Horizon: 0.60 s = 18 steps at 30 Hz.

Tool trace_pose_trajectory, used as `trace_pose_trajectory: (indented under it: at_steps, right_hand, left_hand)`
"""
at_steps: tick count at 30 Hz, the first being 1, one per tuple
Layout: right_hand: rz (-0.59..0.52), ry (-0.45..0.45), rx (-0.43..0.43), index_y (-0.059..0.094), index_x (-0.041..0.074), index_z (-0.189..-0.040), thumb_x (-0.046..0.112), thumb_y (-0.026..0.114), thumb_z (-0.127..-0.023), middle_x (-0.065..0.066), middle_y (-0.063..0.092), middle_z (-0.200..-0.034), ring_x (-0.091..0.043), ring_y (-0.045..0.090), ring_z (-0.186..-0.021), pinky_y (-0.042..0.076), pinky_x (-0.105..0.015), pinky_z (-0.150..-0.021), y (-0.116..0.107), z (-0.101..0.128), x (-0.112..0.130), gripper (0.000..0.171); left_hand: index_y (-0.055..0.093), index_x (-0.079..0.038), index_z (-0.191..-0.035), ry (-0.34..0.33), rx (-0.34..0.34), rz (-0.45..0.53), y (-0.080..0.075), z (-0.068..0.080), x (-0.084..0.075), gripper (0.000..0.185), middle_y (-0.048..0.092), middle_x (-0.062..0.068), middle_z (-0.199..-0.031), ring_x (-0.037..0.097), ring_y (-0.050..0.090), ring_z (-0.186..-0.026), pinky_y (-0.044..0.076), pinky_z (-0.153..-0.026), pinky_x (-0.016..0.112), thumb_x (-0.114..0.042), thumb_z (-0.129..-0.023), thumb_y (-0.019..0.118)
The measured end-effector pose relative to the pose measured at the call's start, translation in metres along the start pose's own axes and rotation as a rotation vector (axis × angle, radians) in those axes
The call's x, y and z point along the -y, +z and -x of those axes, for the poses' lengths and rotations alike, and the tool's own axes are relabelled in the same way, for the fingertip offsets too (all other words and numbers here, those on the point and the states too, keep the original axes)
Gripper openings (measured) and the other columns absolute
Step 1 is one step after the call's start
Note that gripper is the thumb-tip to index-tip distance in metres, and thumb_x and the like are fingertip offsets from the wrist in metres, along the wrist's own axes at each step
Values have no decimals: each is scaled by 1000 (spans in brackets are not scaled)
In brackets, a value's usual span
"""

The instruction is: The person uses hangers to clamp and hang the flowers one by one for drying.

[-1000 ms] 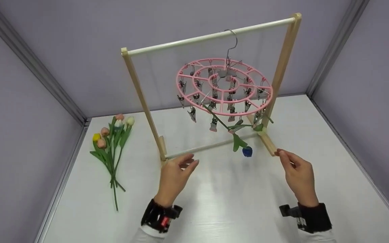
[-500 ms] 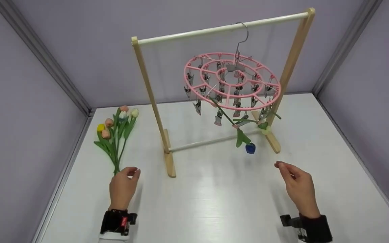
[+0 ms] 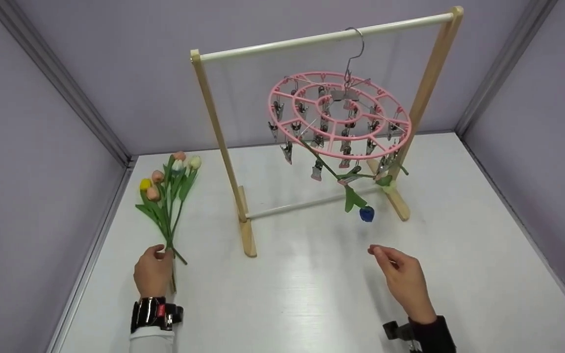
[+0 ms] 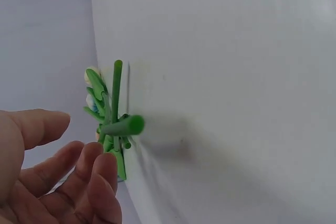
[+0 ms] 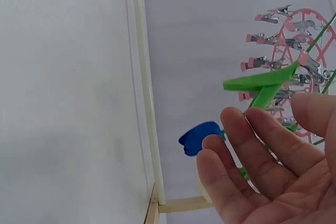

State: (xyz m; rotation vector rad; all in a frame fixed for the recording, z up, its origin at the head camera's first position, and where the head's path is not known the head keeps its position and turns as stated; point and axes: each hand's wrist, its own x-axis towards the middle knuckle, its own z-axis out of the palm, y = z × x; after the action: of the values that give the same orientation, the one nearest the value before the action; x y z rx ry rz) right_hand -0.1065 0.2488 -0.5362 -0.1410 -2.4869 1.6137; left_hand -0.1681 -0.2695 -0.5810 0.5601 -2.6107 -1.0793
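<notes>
Tulip stems (image 3: 167,230) just beyond left grip (image 3: 153,269)

Soft, even light falls from overhead, leaving a pale sheen on the white table (image 3: 312,294) in front of the wooden rack (image 3: 223,142) and only faint shadows beneath it. The head view is sharp. Both wrist views bend the table edge, and the near fingers (image 5: 262,156) are blurred.

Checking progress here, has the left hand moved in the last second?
Yes. The left hand moved left, away from the wooden rack's foot, to the tulip stems.
</notes>
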Motion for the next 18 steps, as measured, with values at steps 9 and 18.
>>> trace_pose_trajectory:
  at_steps: [9, 18]
  right_hand:
    - [-62, -53, 62, 74, 6, -113, 31, 63, -99, -4, 73, -108, -17, 67, -105, 51, -22, -87, 23, -4, 16, 31]
    - [-100, -108, 105, 75, 5, -111, 22, 64, -99, -3, 73, -104, -17, 67, -103, 53, -28, -87, 45, -12, 30, 24]
  left_hand:
    - [70, 7, -110, 16, 31, -84, 6, -33, 1, 32, 71, 23, -94, 35, 66, -76, 48, -66, 47, -20, -93, 64]
    - [61, 13, -118, 11, 164, -113, 9, -42, -5, 38, 66, 33, -105, 43, 65, -86, 52, -70, 51, -10, -88, 61]
